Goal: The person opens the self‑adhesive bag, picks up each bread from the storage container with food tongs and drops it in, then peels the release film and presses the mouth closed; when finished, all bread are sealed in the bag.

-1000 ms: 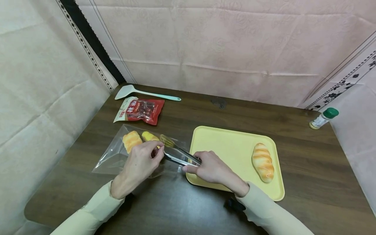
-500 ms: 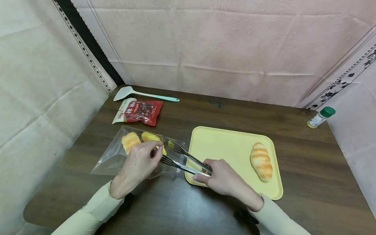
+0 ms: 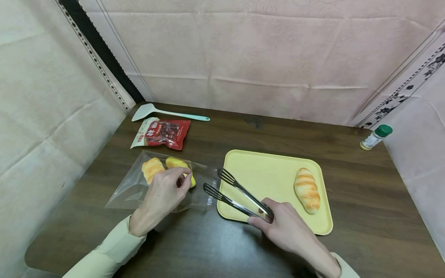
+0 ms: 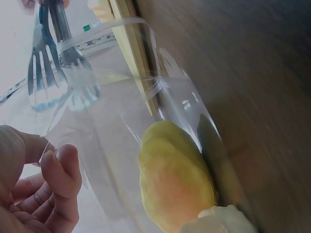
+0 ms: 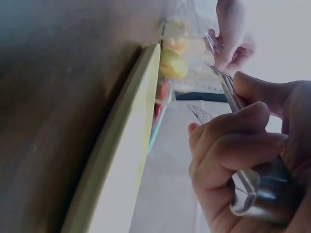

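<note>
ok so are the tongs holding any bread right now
No, the tongs are spread with nothing gripped between their ends, and the bread roll on the tray lies apart from them.

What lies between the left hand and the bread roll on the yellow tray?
In the head view, starting from the left hand: part of the clear bag, the tongs in the right hand, then bare tray before the bread roll.

You are in a cloth-walled booth (image 3: 41,116) set out like a kitchen corner; whether home or lab can't be told. Pale cloth (image 3: 250,50) hangs beyond your left hand (image 3: 167,191) and right hand (image 3: 286,227) and on both sides. The counter (image 3: 87,216) shows kitchen use: a spatula (image 3: 170,113) beyond your left, bread (image 3: 307,191) on a tray (image 3: 260,168) beside your right, which grips tongs (image 3: 254,200).
</note>
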Demonstrator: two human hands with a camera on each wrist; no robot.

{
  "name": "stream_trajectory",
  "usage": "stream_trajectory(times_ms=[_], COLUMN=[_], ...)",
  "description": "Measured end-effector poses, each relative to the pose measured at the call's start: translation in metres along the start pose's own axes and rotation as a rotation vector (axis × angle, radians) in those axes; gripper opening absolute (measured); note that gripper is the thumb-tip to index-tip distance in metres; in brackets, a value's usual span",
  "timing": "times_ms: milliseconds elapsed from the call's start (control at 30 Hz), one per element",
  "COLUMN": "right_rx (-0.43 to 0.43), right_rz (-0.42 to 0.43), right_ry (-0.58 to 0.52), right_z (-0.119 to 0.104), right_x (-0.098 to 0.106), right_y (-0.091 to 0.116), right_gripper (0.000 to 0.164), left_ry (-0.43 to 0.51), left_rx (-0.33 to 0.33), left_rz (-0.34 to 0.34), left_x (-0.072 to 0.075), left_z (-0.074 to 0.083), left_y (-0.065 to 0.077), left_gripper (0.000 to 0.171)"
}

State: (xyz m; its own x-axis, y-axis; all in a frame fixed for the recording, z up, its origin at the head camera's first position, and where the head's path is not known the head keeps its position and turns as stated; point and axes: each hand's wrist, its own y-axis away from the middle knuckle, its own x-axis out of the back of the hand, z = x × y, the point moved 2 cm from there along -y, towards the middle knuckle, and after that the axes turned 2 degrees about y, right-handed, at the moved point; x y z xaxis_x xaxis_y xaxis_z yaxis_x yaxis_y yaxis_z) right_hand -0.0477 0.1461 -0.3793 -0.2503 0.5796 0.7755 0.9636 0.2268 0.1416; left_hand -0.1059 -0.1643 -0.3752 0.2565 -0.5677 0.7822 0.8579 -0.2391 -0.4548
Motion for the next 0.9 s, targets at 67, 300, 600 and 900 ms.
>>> stream_trajectory(times_ms=[67,300,600,900], right_rx=[-0.011,-0.034,-0.135,-0.407], right_rz=[0.027,0.134,0.254,0.212], right_ry=[0.006,0.038,0.136,0.159], right_z=[0.004,0.026,0.069,0.108], right_x=[0.004,0.018,0.028,0.031], right_y=[0.009,0.041,0.079,0.108], right_gripper=[0.035,0.03,0.034,0.036], left_ry=[0.0,-0.001,-0.007,-0.005], left_rx=[0.0,-0.025,-0.02,-0.027], left_rz=[0.0,0.024,0.03,0.027], left_x=[0.0,0.0,0.003,0.003], left_z=[0.0,-0.001,-0.002,-0.003], left_y=[0.0,0.0,-0.001,-0.001], left_gripper=[0.009,0.007,0.008,0.009])
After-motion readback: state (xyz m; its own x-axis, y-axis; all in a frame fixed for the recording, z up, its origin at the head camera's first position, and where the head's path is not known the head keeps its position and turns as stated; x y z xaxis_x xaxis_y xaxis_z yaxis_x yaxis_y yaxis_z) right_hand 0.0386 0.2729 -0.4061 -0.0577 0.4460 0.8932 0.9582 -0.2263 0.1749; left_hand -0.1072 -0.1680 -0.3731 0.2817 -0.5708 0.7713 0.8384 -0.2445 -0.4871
